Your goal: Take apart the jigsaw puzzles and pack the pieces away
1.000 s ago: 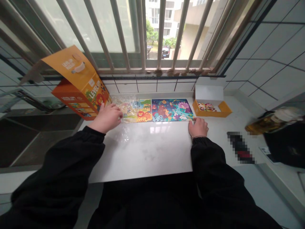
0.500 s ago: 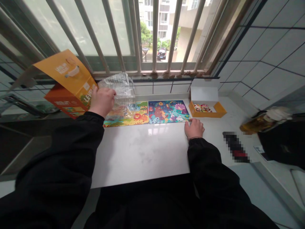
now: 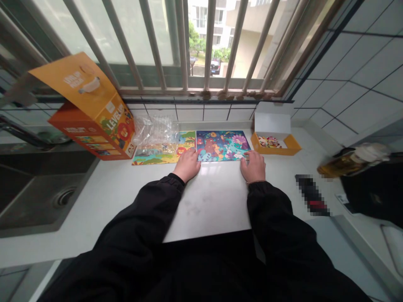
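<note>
Two colourful picture boards lie side by side on the white counter. My left hand [image 3: 188, 165] rests where they meet, at the lower right of the yellow-green board [image 3: 157, 158] and the lower left of the blue-purple board [image 3: 220, 147]. Its fingers lie flat and point forward. On the blue-purple board's lower right corner is my right hand [image 3: 253, 166], fingers spread a little and holding nothing. Crumpled clear plastic [image 3: 154, 132] covers part of the yellow-green board.
An orange box [image 3: 91, 132] with a raised flap stands left, beside the sink [image 3: 40, 197]. Behind right sits an open yellow box [image 3: 277, 147] with colourful pieces inside. A bottle of amber liquid [image 3: 349, 161] and a blurred dark item [image 3: 311, 195] are farther right.
My left hand has let go of the clear plastic near the orange box and moved right onto the boards. The plastic has settled lower. My right hand has barely shifted.
</note>
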Motion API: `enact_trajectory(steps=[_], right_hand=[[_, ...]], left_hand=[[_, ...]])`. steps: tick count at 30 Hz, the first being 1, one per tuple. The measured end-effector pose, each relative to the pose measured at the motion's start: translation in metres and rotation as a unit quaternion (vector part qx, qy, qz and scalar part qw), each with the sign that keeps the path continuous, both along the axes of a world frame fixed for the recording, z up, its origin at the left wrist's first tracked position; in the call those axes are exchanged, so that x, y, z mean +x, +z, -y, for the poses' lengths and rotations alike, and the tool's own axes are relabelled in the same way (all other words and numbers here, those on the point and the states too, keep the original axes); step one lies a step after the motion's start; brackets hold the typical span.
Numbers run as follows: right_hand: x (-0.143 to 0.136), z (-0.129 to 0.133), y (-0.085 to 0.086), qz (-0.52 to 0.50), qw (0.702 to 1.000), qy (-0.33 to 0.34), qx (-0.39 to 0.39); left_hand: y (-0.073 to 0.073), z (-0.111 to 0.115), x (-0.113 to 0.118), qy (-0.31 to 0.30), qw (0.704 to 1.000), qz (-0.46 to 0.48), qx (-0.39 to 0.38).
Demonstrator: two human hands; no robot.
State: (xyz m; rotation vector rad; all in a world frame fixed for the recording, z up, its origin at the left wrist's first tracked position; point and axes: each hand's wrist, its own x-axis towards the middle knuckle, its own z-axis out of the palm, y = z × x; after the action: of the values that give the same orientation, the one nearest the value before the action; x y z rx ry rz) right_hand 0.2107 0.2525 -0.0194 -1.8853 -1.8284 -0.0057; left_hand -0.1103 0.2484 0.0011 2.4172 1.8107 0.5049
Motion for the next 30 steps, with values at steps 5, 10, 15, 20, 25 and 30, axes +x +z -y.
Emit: enact_trajectory(steps=[5, 10, 15, 20, 25, 30], right_hand=[[-0.020, 0.002, 0.005, 0.069, 0.979, 0.190, -0.014], [-0.040, -0.005, 0.002, 0.094, 0.961, 0.255, -0.056], [-0.044, -0.012, -0.001, 0.098, 0.949, 0.282, -0.098], [-0.042, -0.006, 0.001, 0.100, 0.947, 0.285, -0.112], [-0.033, 0.017, 0.002, 0.097, 0.946, 0.290, -0.110], [-0.021, 0.060, 0.003, 0.097, 0.940, 0.302, -0.127]], left_hand=[[-0.020, -0.009, -0.008, 0.009, 1.000, 0.024, -0.002], [-0.020, -0.011, -0.037, -0.021, 0.999, 0.034, -0.016], [-0.021, -0.015, -0.052, -0.034, 0.998, 0.044, -0.014], [-0.022, -0.016, -0.054, -0.040, 0.998, 0.050, -0.005], [-0.023, -0.016, -0.055, -0.044, 0.997, 0.061, 0.003], [-0.023, -0.016, -0.055, -0.042, 0.997, 0.072, 0.005]])
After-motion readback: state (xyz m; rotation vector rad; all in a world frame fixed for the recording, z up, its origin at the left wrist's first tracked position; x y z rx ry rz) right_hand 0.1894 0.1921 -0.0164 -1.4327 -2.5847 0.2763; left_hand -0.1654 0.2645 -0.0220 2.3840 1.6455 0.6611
